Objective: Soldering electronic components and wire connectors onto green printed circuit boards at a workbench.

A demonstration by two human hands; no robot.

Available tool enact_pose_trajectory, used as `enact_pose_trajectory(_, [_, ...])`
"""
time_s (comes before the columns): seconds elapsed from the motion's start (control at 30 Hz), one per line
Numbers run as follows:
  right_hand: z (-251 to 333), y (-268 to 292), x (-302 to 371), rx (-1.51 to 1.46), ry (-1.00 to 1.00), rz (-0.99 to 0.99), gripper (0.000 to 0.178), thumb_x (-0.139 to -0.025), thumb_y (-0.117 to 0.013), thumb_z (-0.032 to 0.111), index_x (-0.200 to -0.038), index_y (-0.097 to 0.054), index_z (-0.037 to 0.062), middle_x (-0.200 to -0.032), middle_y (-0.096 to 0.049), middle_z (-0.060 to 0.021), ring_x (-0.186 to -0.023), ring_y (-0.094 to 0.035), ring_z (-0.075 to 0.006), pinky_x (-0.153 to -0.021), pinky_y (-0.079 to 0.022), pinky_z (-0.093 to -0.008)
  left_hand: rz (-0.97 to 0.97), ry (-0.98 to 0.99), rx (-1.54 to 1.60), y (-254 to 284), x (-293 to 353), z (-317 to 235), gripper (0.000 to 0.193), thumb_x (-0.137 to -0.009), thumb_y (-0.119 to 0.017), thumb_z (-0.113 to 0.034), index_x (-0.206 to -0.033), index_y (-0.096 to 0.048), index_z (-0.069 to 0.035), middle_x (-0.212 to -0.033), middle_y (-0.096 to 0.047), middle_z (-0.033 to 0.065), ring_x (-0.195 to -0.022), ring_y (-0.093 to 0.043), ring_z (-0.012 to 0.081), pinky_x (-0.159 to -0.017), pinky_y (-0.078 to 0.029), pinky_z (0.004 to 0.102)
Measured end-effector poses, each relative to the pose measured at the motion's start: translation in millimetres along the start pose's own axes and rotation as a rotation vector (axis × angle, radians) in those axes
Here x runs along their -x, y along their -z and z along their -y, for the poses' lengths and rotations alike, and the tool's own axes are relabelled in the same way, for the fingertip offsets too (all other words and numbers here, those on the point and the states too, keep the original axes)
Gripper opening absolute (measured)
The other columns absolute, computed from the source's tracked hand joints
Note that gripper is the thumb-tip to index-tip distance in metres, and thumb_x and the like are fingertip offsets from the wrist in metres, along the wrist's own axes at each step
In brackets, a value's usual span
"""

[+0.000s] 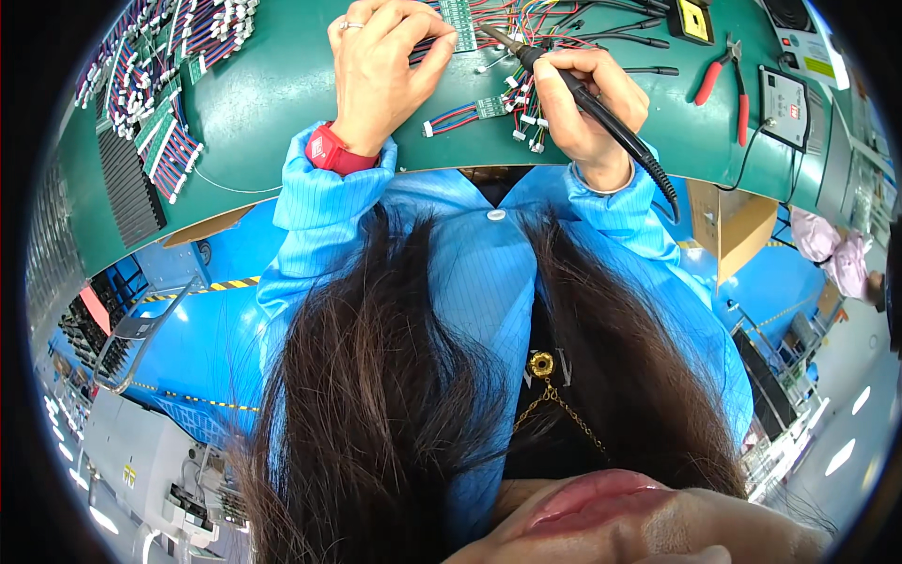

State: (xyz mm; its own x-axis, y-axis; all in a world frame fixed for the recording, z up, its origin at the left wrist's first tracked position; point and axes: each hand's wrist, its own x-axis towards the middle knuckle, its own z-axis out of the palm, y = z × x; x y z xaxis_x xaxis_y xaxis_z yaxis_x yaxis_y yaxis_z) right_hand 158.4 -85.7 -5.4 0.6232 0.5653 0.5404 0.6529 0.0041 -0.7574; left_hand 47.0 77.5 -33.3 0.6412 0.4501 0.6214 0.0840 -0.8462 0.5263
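Observation:
My right hand (592, 105) is closed round a black soldering iron (528, 56), held like a pen. Its metal tip points up and left, close to a green circuit board strip (459, 21) at the upper edge; whether it touches the board cannot be told. On the board's left side, my left hand (387, 68) pinches red and black wires (420, 50) between thumb and fingers. Some of its fingertips are cut off by the frame's top. Between my hands lies a small green board (490, 107) with wires and white connectors.
Bundles of wired boards (160, 56) are heaped at the left, beside a dark ribbed strip (130, 183). Black-sleeved cables (639, 39) lie at upper right. Further right are red-handled cutters (728, 85), a yellow-black holder (693, 21) and a grey control box (785, 108) with a cord.

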Motion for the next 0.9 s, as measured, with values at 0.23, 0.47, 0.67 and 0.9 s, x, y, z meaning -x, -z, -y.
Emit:
enact_pose_trajectory(0.23, [4.7,-0.1,-1.5,0.007,-0.013,0.018,0.011,-0.067,-0.072,0.000,-0.078,-0.070,0.0030,-0.058,-0.063,-0.0011,-0.047,-0.049,-0.0112,-0.045,-0.038,-0.0221,-0.022,-0.018,-0.015,-2.5,4.0,1.2,0.009,-0.074,-0.071,-0.011,-0.075,-0.063,-0.013,-0.086,-0.063,-0.0025,-0.096,-0.058,0.0211,-0.092,-0.035,0.0406])
enact_pose_trajectory(0.47, [4.7,-1.7,-1.6,0.002,-0.031,0.040,0.011,-0.068,-0.072,0.000,-0.079,-0.070,0.0026,-0.058,-0.063,-0.0010,-0.047,-0.049,-0.0105,-0.045,-0.038,-0.0214,0.041,0.021,-0.101,1.9,0.6,-4.0,0.009,-0.074,-0.071,-0.011,-0.075,-0.063,-0.014,-0.086,-0.062,-0.0026,-0.096,-0.058,0.0211,-0.092,-0.034,0.0413])
enact_pose_trajectory(0.67, [3.8,-3.5,-1.0,0.003,-0.030,0.037,0.012,-0.068,-0.072,0.000,-0.079,-0.070,0.0030,-0.058,-0.063,-0.0009,-0.047,-0.050,-0.0102,-0.045,-0.038,-0.0212,0.091,0.038,-0.085,8.2,-7.5,-10.9,0.009,-0.074,-0.071,-0.011,-0.076,-0.063,-0.013,-0.085,-0.062,-0.0023,-0.095,-0.058,0.0215,-0.092,-0.034,0.0414])
enact_pose_trajectory(0.9, [1.0,-4.9,-1.1,0.013,-0.012,0.040,0.012,-0.069,-0.073,0.001,-0.080,-0.069,0.0031,-0.057,-0.062,-0.0005,-0.047,-0.049,-0.0099,-0.045,-0.038,-0.0212,0.088,0.026,-0.116,7.5,-7.1,-10.5,0.008,-0.074,-0.071,-0.011,-0.076,-0.063,-0.013,-0.085,-0.062,-0.0015,-0.094,-0.058,0.0220,-0.091,-0.035,0.0415])
